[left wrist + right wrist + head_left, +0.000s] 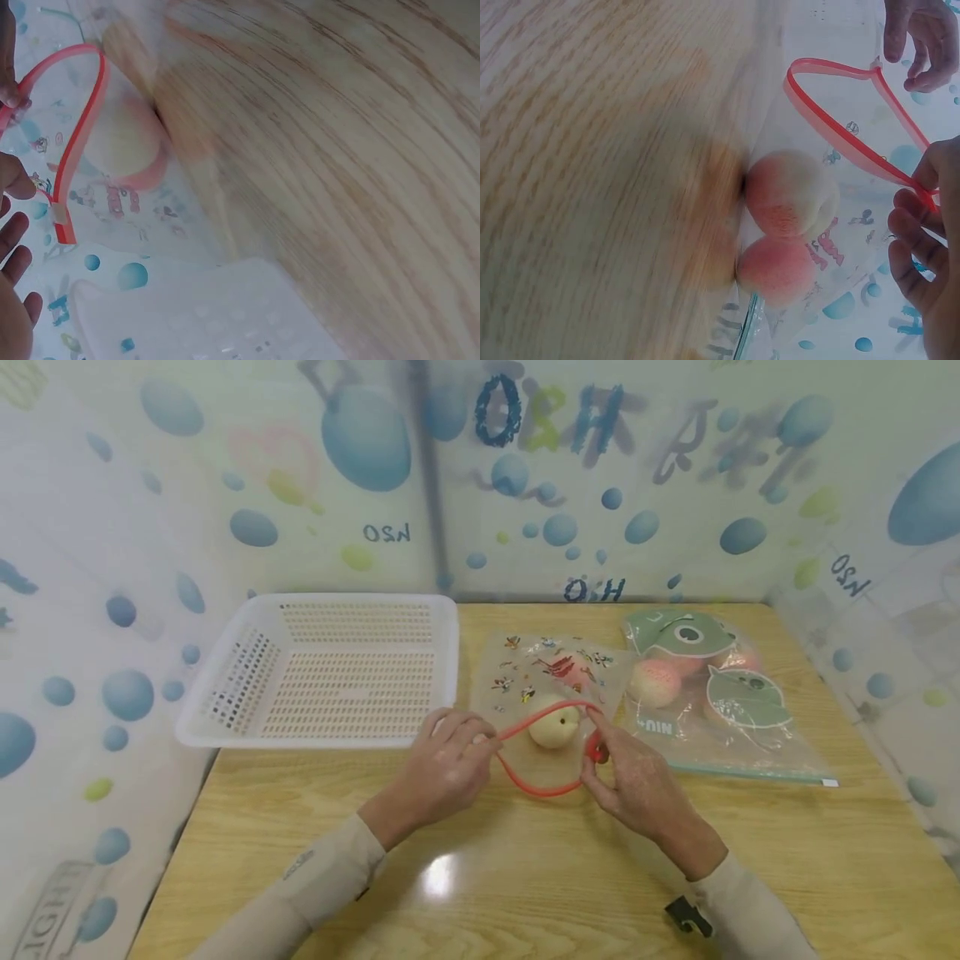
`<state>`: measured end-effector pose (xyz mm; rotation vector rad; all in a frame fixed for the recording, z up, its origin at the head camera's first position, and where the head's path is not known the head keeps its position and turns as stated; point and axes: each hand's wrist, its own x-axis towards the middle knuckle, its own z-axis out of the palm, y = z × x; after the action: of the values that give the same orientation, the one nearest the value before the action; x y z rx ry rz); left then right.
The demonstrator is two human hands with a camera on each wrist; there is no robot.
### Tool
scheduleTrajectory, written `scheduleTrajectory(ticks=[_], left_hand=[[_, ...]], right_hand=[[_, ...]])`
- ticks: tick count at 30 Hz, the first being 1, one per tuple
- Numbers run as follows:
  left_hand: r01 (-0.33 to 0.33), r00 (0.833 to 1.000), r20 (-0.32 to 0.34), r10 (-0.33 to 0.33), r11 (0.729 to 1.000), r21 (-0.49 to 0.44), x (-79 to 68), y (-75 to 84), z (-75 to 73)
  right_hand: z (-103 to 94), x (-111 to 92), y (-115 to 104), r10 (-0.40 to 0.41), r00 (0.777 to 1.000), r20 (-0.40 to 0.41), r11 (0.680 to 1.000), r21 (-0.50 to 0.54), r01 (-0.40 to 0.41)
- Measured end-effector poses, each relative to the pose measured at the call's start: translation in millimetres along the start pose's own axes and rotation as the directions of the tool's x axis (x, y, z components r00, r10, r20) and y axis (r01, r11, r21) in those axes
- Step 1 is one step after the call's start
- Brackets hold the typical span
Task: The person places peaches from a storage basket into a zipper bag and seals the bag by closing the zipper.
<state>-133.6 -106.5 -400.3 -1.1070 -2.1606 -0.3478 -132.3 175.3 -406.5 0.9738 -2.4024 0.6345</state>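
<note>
A clear printed zip bag (pixel 498 660) stands on the table, its red zip edge (pixel 543 792) spread into a loop. My left hand (pixel 450 764) pinches the left end of that edge with thumb and fingers. At the opposite end, my right hand (pixel 637 781) pinches the red edge too. A pale yellow peach (pixel 552 731) shows through the mouth of the bag, and a pinkish one (pixel 576 672) shows through the film behind it. In the right wrist view a pink-blushed peach (pixel 784 195) rests at the bottom of the bag.
A white perforated basket (pixel 322 742) stands at the left, close to my left hand. To the right lies a second clear bag (pixel 765 752) with green leaf prints, a green zip edge and several peaches (pixel 656 683). Printed curtains (pixel 300 552) enclose the wooden table (pixel 480 893).
</note>
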Motion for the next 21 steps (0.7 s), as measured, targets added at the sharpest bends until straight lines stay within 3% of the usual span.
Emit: scheduleTrajectory(ticks=[6, 13, 21], left_hand=[[0.042, 0.998, 0.036, -0.044, 0.998, 0.053, -5.0, -5.0, -2.8], [0.077, 0.997, 0.011, -0.078, 0.991, 0.114, -6.8, -14.5, -0.3], [0.046, 0.999, 0.001, -0.046, 0.995, 0.085, -6.8, -20.2, -3.3]], right_hand=[[-4.3, 0.9, -0.5, 0.038, 0.999, 0.026, 0.999, -0.004, -0.038], [-8.4, 1.4, 0.3, 0.052, 0.998, 0.031, 0.999, -0.005, -0.052], [-10.4, 4.2, 5.9, -0.005, 0.998, -0.059, 1.0, -0.005, 0.004]])
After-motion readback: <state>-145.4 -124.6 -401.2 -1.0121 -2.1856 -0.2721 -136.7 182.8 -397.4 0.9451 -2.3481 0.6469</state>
